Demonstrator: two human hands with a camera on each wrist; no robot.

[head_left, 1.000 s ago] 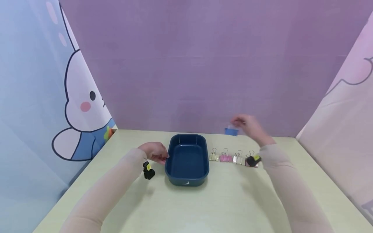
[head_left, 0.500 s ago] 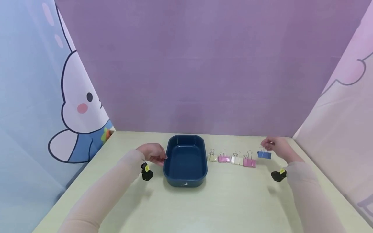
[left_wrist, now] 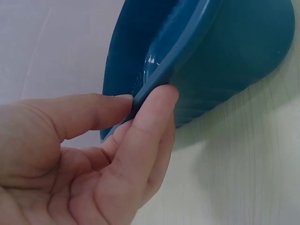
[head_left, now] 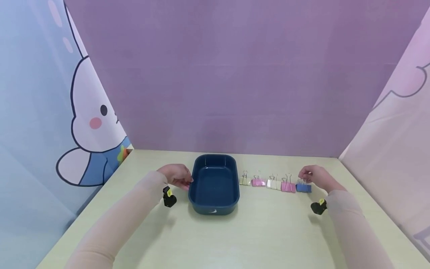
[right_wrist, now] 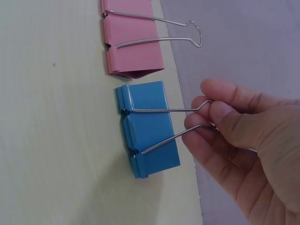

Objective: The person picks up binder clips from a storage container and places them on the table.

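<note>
My left hand (head_left: 177, 175) pinches the left rim of a dark blue bin (head_left: 215, 211), thumb inside and fingers outside in the left wrist view. At the right end of a row of binder clips, my right hand (head_left: 315, 176) pinches the wire handle of a blue binder clip (right_wrist: 152, 129). That clip is at the table surface beside a pink binder clip (right_wrist: 136, 42). Farther left in the row are a white clip (head_left: 273, 184), another pink clip (head_left: 259, 182) and a pale yellow clip (head_left: 245, 181) next to the bin.
The pale table (head_left: 255, 235) carries the bin and the clip row. A purple backdrop (head_left: 215, 82) rises behind its far edge. Printed cloths hang along the left and right sides. Small black wrist cameras hang below both wrists.
My right hand has carried the blue binder clip rightward, past the pink one, and lowered it to the table at the row's end. My left hand has stayed on the bin's rim.
</note>
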